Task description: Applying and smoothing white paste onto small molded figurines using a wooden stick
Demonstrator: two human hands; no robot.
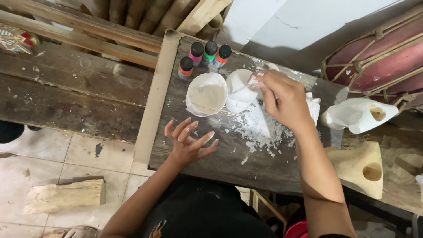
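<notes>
My right hand (pixel 284 98) pinches a thin white-tipped brush (pixel 247 84) over a round white tub lid (pixel 240 88) on the dark wooden board (pixel 207 154). Beside the lid on the left stands an open tub of white paint (pixel 206 94). My left hand (pixel 189 142) rests flat on the board below the tub, fingers spread, holding nothing. White paint smears (pixel 257 130) cover the board under my right wrist. Several small paint bottles (pixel 204 56) with black caps stand behind the tub.
A white-painted carved wooden piece (pixel 359 115) and a bare wooden one (pixel 363 167) lie at the right. A red drum (pixel 379 57) sits at the far right. A low wooden bench (pixel 66 92) is at the left, a wood block (pixel 64 196) on the tiled floor.
</notes>
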